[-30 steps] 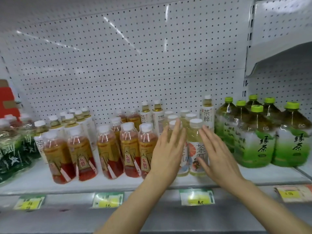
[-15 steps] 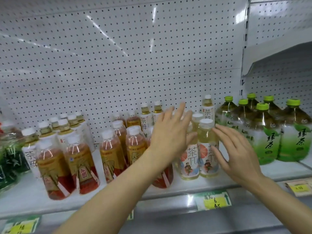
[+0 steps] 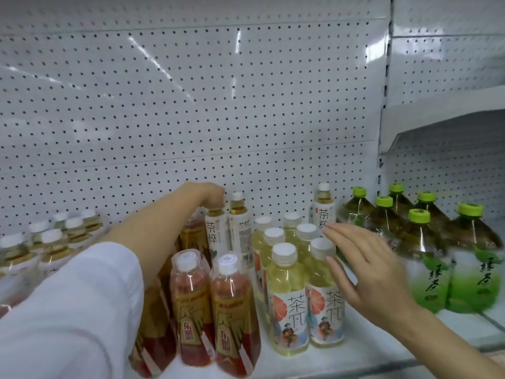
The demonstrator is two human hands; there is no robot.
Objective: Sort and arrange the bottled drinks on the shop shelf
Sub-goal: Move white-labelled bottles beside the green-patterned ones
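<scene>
above left hand [image 3: 211, 196]: open air up the pegboard [image 3: 191, 105]
below it: white-label bottles [image 3: 216, 231], red tea bottles [image 3: 232, 310] packed tight
left of right hand [image 3: 366, 272]: pale bottles [image 3: 287, 296] block
right of it: green-cap bottles [image 3: 426, 255], close

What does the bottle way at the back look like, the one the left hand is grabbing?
The tall slim bottle stands upright near the pegboard. It looks like clear plastic with golden tea showing at its shoulder and a white label with dark characters. The left hand grips its top, hiding the cap. A matching bottle stands against its right side.
</scene>
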